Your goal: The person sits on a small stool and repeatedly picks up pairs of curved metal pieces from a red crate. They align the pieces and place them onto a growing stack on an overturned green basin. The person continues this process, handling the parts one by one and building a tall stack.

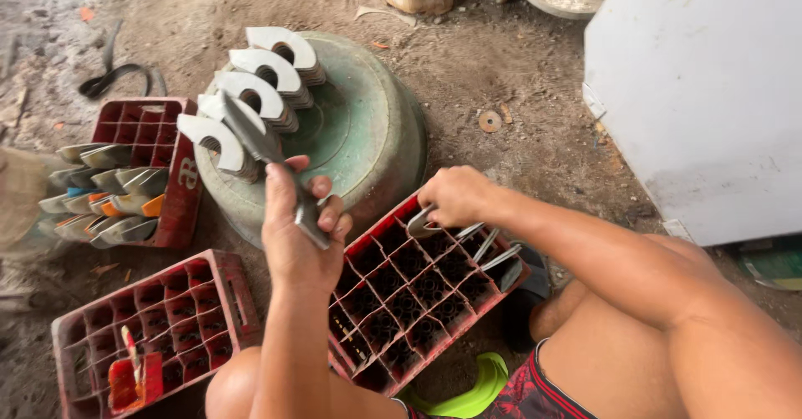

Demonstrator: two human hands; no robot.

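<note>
My left hand point(296, 227) holds a metal blade point(266, 162) in a closed grip, raised above the green basin point(368, 135) — my right hand point(455, 195) grips another blade point(420, 223) in the red crate point(418, 289).

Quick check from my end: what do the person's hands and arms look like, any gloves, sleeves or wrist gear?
Both the left hand and right hand are bare: no gloves, rings or watch show. Both forearms are uncovered, with no sleeves in view. The only clothing seen is dark patterned shorts with red.
</note>
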